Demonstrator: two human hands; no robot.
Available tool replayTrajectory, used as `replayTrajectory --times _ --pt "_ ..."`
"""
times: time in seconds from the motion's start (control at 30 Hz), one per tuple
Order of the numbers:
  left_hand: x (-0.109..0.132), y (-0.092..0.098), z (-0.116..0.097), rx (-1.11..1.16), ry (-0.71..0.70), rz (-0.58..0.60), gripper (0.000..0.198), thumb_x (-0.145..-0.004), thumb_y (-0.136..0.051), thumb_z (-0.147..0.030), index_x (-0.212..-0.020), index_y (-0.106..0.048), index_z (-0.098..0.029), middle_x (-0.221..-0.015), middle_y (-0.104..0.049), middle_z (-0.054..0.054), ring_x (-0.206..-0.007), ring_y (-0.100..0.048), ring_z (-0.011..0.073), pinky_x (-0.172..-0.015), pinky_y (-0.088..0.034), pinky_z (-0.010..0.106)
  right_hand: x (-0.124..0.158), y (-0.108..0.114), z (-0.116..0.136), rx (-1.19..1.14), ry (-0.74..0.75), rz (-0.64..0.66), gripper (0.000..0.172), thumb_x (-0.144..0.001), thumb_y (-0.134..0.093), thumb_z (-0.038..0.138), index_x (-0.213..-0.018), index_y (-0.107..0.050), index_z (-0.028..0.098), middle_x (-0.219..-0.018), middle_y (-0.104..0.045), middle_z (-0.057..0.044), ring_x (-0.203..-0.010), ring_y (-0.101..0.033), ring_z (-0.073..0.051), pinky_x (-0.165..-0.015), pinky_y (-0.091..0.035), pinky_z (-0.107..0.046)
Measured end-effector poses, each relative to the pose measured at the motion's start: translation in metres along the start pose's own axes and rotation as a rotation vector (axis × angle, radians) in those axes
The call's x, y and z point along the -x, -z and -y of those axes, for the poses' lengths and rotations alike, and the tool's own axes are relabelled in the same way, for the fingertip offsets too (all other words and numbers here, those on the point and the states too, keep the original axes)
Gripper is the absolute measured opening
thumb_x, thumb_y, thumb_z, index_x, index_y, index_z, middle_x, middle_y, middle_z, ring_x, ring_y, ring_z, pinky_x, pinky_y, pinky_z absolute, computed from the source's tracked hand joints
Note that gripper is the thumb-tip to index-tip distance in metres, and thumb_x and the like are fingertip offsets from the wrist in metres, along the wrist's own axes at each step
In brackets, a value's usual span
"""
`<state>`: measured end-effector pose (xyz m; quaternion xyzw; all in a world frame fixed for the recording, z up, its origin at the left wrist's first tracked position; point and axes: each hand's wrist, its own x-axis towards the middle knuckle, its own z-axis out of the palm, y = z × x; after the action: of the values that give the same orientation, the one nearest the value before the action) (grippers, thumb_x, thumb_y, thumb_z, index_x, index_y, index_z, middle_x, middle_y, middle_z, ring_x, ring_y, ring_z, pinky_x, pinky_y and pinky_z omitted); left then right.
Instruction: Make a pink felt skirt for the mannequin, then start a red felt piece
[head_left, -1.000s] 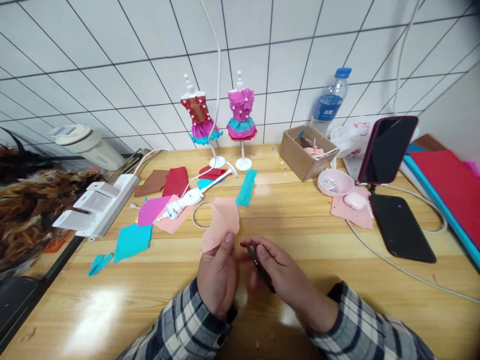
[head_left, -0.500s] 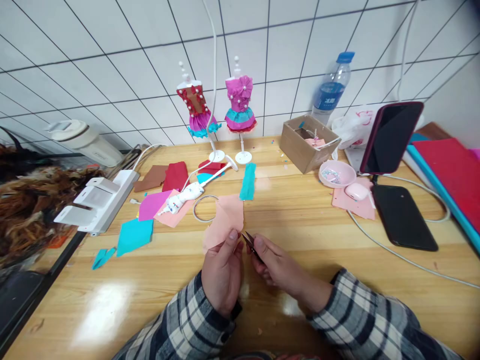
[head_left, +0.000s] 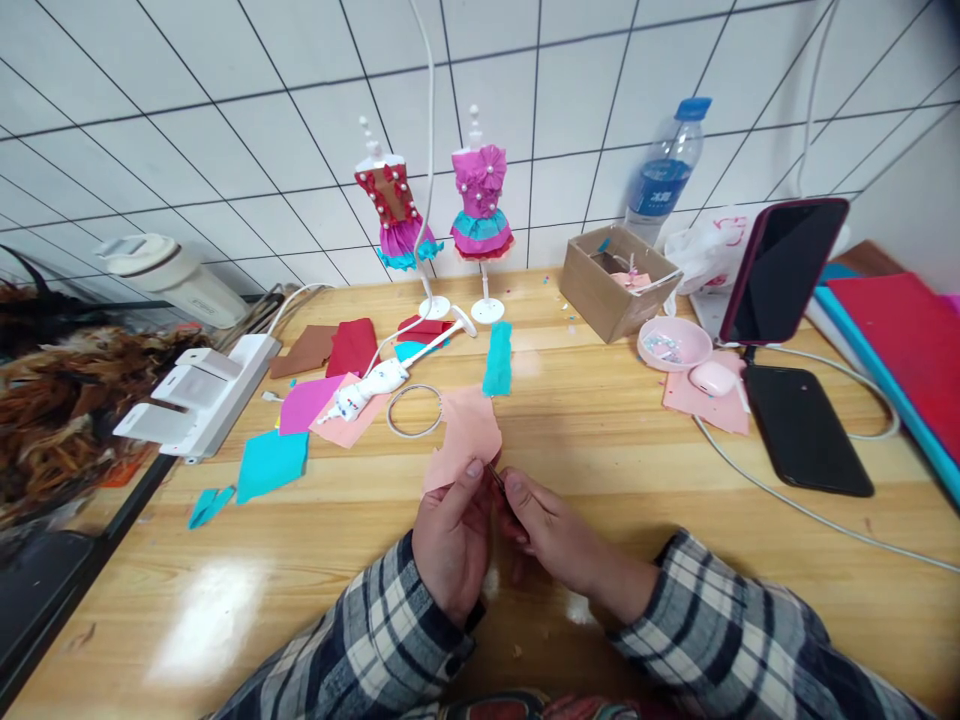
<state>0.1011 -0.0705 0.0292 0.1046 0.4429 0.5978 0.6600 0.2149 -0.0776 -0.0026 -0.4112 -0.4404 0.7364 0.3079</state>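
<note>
My left hand (head_left: 450, 535) pinches the lower edge of a pale pink felt piece (head_left: 465, 435) and holds it up over the wooden table (head_left: 600, 440). My right hand (head_left: 544, 530) is closed around small dark scissors (head_left: 496, 478), whose tips touch the felt's lower edge beside my left thumb. Both hands sit close together at the table's front middle.
Two dressed mini mannequins (head_left: 480, 210) stand by the tiled wall. Felt scraps (head_left: 271, 465), a white glue gun (head_left: 371, 385) and a wire ring (head_left: 414, 410) lie left of centre. A cardboard box (head_left: 615, 285), pink bowl (head_left: 673, 345), water bottle (head_left: 664, 175), two phones (head_left: 806, 425) and a power strip (head_left: 199, 395) surround them.
The scissors came up from under my right hand and moved to the felt's lower edge. The felt shifted slightly right in my left hand.
</note>
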Motion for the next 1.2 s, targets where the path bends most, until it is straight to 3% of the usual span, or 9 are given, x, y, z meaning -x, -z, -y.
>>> replayTrajectory --times 0.17,0.33,0.5,0.7,0.83,1.2 --pt "0.0021 -0.0004 0.0019 -0.044 0.031 0.036 0.022 -0.071 -0.077 -0.026 -0.088 -0.068 -0.015 -0.088 -0.074 0.006 -0.08 -0.069 0.0209 -0.067 -0.057 0.032 0.0 0.0003 0.0002 0.02 0.027 -0.011 0.051 -0.09 -0.031 0.071 -0.079 -0.042 0.022 -0.065 -0.038 0.005 -0.051 -0.037 -0.009 -0.042 -0.05 -0.022" --pt "0.0027 -0.0025 0.0027 -0.038 0.004 0.03 0.02 -0.068 -0.079 -0.024 -0.083 -0.069 -0.016 -0.086 -0.074 0.005 -0.083 -0.068 0.0206 -0.071 -0.056 0.032 0.0009 0.0004 0.0022 0.068 0.04 -0.045 0.051 -0.09 -0.03 0.071 -0.084 -0.045 0.023 -0.067 -0.038 0.004 -0.054 -0.039 -0.01 -0.041 -0.047 -0.021" --pt "0.0037 -0.0021 0.0027 -0.017 0.046 0.048 0.018 -0.07 -0.078 -0.025 -0.081 -0.067 -0.015 -0.074 -0.07 0.001 -0.059 -0.062 0.0132 -0.064 -0.055 0.03 0.0009 0.0005 0.0056 0.098 0.032 -0.044 0.051 -0.091 -0.029 0.071 -0.09 -0.047 0.023 -0.07 -0.039 0.004 -0.053 -0.043 -0.009 -0.039 -0.047 -0.021" --pt "0.0056 -0.0011 0.0038 -0.044 0.081 0.073 0.019 -0.072 -0.077 -0.028 -0.08 -0.066 -0.015 -0.065 -0.066 0.0 -0.051 -0.059 0.0128 -0.047 -0.049 0.025 0.0005 -0.0004 0.0049 0.121 0.014 -0.052 0.054 -0.09 -0.029 0.071 -0.099 -0.052 0.023 -0.072 -0.042 0.003 -0.051 -0.045 -0.009 -0.037 -0.047 -0.023" --pt "0.0055 -0.0013 0.0054 -0.043 0.077 0.048 0.021 -0.072 -0.077 -0.029 -0.084 -0.066 -0.015 -0.068 -0.067 0.001 -0.05 -0.059 0.0133 -0.04 -0.043 0.023 0.0004 -0.0016 0.002 0.115 0.013 -0.071 0.054 -0.09 -0.03 0.072 -0.094 -0.052 0.022 -0.072 -0.044 0.003 -0.051 -0.046 -0.009 -0.037 -0.045 -0.022" --pt "0.0033 -0.0016 0.0066 -0.033 0.081 0.071 0.02 -0.071 -0.077 -0.028 -0.079 -0.064 -0.015 -0.066 -0.065 -0.001 -0.05 -0.059 0.0119 -0.046 -0.048 0.025 -0.0031 -0.0003 0.0002 0.105 0.033 -0.08 0.051 -0.09 -0.031 0.071 -0.085 -0.048 0.023 -0.068 -0.042 0.004 -0.047 -0.044 -0.009 -0.035 -0.044 -0.022"
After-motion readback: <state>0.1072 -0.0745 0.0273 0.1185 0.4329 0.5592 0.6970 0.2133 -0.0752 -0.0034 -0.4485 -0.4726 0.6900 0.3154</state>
